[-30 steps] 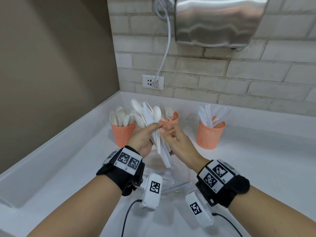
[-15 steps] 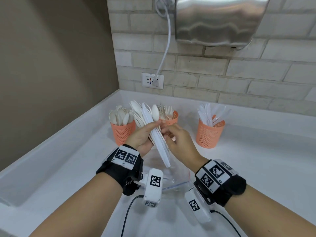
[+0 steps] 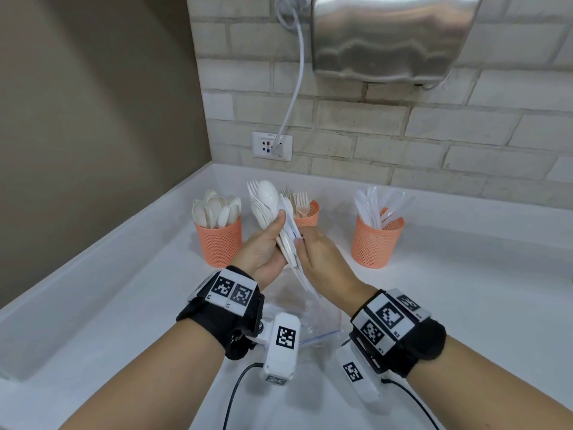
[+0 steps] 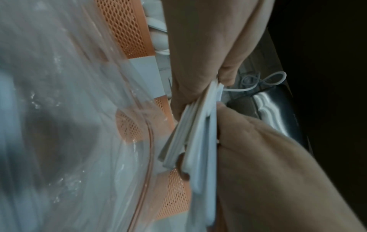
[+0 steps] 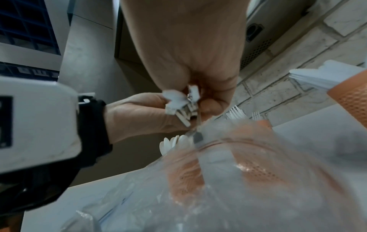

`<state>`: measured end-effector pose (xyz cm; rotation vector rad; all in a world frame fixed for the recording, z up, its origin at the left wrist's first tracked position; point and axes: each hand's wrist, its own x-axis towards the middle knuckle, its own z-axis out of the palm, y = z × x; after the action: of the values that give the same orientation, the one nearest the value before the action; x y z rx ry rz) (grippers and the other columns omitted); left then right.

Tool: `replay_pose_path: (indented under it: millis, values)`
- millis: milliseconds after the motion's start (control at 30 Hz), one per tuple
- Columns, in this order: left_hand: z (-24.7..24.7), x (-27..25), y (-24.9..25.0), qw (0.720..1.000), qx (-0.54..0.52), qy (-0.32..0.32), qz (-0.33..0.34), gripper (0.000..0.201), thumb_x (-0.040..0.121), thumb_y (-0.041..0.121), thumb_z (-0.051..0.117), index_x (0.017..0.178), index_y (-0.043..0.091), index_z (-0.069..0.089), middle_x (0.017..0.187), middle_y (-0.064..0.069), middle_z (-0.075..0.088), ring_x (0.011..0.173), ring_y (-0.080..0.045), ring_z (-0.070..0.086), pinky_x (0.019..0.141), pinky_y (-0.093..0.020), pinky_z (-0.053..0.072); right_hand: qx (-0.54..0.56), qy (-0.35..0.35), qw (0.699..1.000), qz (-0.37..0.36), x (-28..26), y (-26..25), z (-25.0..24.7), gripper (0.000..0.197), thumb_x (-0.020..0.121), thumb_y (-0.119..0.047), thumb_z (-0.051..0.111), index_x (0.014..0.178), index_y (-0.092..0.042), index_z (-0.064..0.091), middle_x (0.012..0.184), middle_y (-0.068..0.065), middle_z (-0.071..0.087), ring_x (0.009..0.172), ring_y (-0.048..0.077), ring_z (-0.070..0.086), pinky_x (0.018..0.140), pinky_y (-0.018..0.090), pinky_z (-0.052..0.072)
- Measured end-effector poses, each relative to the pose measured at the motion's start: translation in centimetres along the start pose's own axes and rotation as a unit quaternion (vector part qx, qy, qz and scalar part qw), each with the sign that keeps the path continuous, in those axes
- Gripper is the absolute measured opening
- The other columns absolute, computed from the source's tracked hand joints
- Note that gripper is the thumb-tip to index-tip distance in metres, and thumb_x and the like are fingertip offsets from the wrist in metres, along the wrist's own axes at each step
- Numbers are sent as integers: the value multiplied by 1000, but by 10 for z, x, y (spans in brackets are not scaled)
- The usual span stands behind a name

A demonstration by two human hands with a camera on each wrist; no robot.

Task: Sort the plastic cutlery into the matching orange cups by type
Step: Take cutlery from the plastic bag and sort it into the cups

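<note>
My left hand (image 3: 273, 234) grips a fanned bundle of white plastic cutlery (image 3: 269, 203), with a spoon and forks showing at its top, above the counter. My right hand (image 3: 307, 246) pinches the handles of that bundle from the right, thumb pressed on them. In the right wrist view the handle ends (image 5: 180, 106) sit between both hands. Three orange mesh cups stand behind: the left cup (image 3: 218, 243) holds spoons, the middle cup (image 3: 307, 217) forks, the right cup (image 3: 375, 243) knives.
A clear plastic bag (image 3: 313, 321) lies on the white counter (image 3: 465, 290) under my hands. A brick wall with a socket (image 3: 272, 146) and a steel hand dryer (image 3: 390, 35) stands behind the cups. A raised ledge runs along the left.
The bundle has tipped so its heads lean left. My right hand has slid from near the spoon bowl down onto the handles. The left hand keeps its grip.
</note>
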<state>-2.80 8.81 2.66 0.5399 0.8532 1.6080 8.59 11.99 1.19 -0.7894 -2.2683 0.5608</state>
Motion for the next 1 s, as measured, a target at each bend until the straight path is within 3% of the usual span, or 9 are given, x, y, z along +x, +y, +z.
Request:
replay_pose_path:
  millis: [67,167,300,400,500,633,700,833,1000]
  values:
    - [1,-1,-1,1000,12,6,-10,24,96,18,45,107,3,62,96,-12,71,87,-19,70,73,-30,57,14,-2,1000,11,-2,1,-1,31,100,-17,32,123,-2,46,111,16,57,100,28,55,84,38,45]
    - [2,1,-3,999,20,31,-16,30,94,7,45,121,-2,55,104,-16,66,92,-22,65,77,-31,55,33,13,999,22,-3,2,-1,31,100,-17,33,126,-5,44,101,12,59,91,26,56,78,36,46]
    - [1,3,-4,999,17,35,-13,29,92,2,42,117,-2,56,97,-15,68,83,-20,65,71,-29,59,45,7,998,41,-3,2,-4,33,100,-18,33,130,-9,42,96,11,60,83,21,58,74,37,48]
    - [-1,4,-3,999,35,18,0,23,92,1,41,104,0,60,85,-12,69,72,-18,69,61,-29,59,122,-68,988,61,-6,-4,-14,35,98,-27,43,131,-16,40,85,-4,56,55,0,57,49,17,45]
    - [-3,3,-2,998,52,19,1,18,91,1,43,99,0,60,83,-14,69,74,-22,70,62,-34,57,177,-165,964,110,-5,-3,-26,37,95,-26,49,129,-17,37,83,7,58,35,5,50,36,22,44]
    - [-4,6,-2,998,57,20,-9,20,92,1,44,98,3,62,86,-14,69,81,-25,67,70,-38,55,240,-242,930,140,-2,5,-39,36,97,-12,43,132,-16,37,82,15,55,54,25,52,38,23,41]
    - [-3,8,-2,997,62,32,-21,19,92,2,45,104,1,59,92,-17,65,86,-27,65,70,-39,54,236,-242,929,151,-3,6,-43,33,98,-10,38,130,-16,40,76,8,53,56,21,49,37,19,35]
    - [0,13,-2,997,60,41,-26,20,92,1,45,108,-1,58,97,-16,65,88,-25,65,67,-35,55,226,-195,942,156,-3,12,-42,26,100,-17,34,124,-19,46,73,-4,44,44,-4,46,41,9,36]
    - [0,17,-4,996,78,34,-15,37,91,-2,47,128,-4,51,121,-21,60,105,-29,62,85,-38,54,218,-166,950,147,-7,22,-47,19,100,-22,37,91,-33,49,62,-5,37,47,9,32,42,19,29]
